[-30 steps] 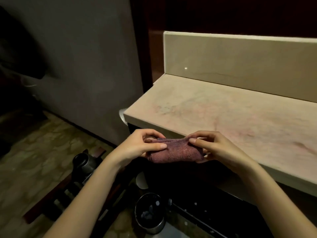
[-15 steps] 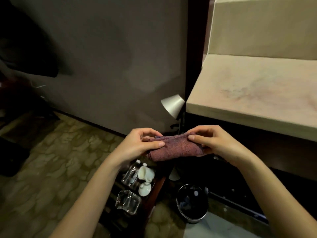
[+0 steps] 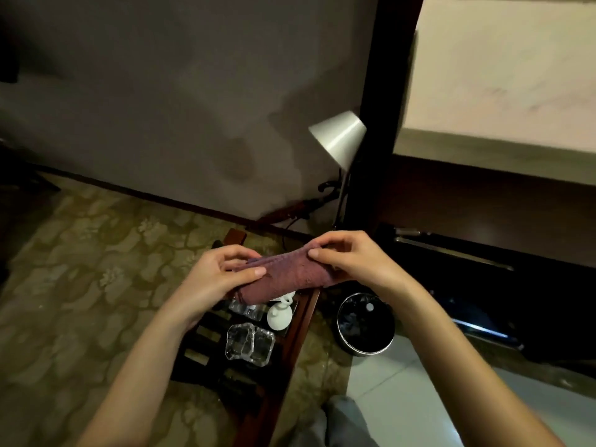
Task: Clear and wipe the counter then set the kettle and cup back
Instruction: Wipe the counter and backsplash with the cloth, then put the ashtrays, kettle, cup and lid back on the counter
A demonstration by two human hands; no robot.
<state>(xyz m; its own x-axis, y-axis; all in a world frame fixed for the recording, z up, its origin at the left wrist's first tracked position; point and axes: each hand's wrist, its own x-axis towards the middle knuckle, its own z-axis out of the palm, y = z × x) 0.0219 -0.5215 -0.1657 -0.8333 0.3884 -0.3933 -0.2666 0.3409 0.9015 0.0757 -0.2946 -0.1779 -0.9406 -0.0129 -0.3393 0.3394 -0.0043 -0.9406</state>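
— While both hands hold it, which way does the cloth (image 3: 285, 275) point?

— It is rolled long. Its long side runs from low on the left to a bit higher on the right. It hangs in the air over a dark wooden tray (image 3: 292, 345) on the floor.

— Can you read any words?

— No. I see no writing I can make out.

— What do the hands do?

— The left hand (image 3: 214, 277) curls round the left end, with the thumb lying on top. The right hand (image 3: 350, 258) pinches the right end with thumb and bent fingers. Both are closed on the cloth.

— What else is near?

— A clear glass dish (image 3: 250, 345) and small white cups (image 3: 279, 314) sit on the tray. A round black bin (image 3: 366, 324) stands just beside it. A lamp (image 3: 340, 137) stands by the wall. The pale counter (image 3: 503, 82) is up on the right.
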